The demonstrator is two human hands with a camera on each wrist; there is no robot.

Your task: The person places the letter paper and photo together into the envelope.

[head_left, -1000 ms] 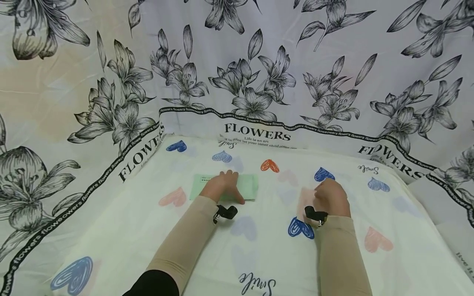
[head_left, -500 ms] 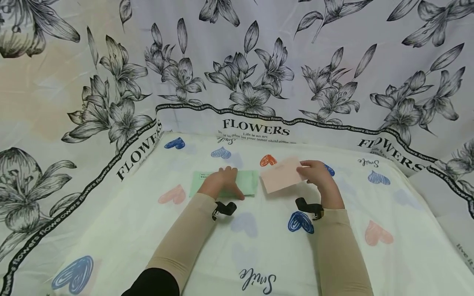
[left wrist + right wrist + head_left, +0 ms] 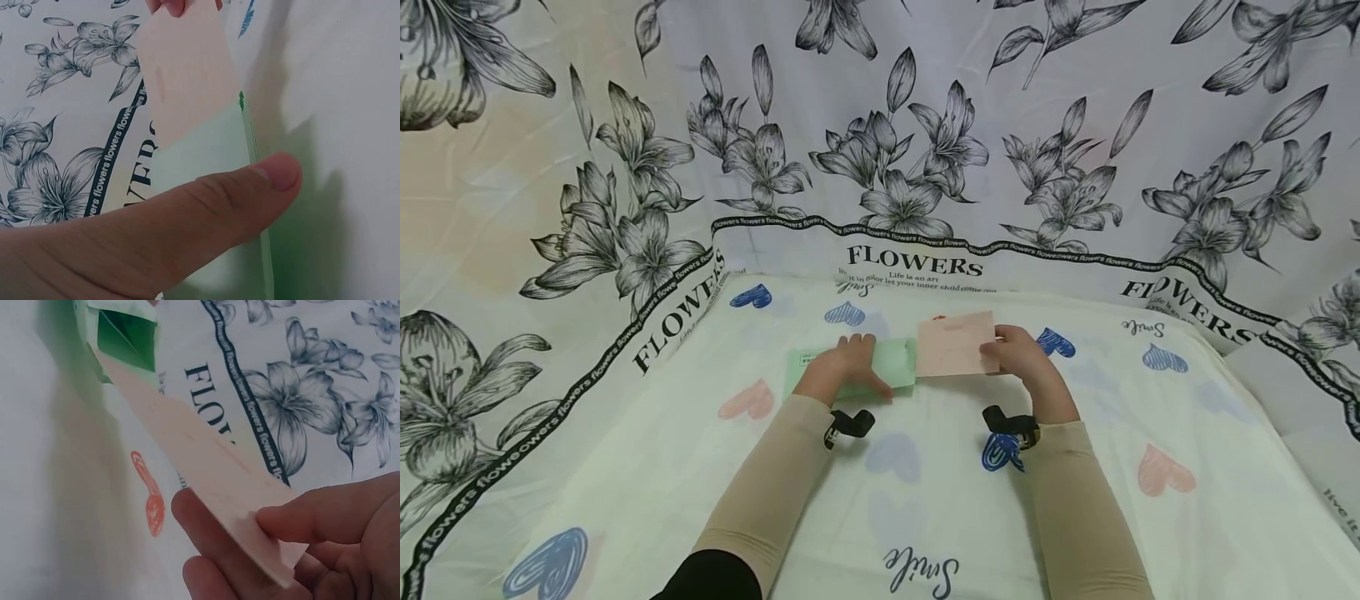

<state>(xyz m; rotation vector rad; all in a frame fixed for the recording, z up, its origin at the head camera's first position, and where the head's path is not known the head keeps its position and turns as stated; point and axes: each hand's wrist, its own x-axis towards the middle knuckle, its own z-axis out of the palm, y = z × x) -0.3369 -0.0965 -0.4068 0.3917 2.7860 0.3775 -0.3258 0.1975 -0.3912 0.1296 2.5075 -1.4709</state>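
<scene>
My left hand (image 3: 842, 367) grips a pale green paper envelope (image 3: 895, 360) across its width, thumb on the near edge. In the right wrist view the envelope's mouth (image 3: 128, 340) gapes toward the right side. A pink paper card (image 3: 955, 343) is pinched at its right end by my right hand (image 3: 1026, 357), between thumb and fingers. The card's left end meets the envelope's mouth; whether its tip is inside I cannot tell. In the left wrist view my thumb (image 3: 219, 200) lies across the envelope, with the card (image 3: 187, 69) beyond it.
A white cloth (image 3: 925, 500) printed with hearts and "Smile" covers the surface under both hands. Behind it hangs a white curtain (image 3: 880, 75) with black line-drawn flowers. Black camera mounts (image 3: 853, 423) are strapped at both wrists.
My right hand has picked the pink card up from the cloth and brought it left to the envelope's mouth. The left hand has stayed on the envelope, whose mouth now stands wider.
</scene>
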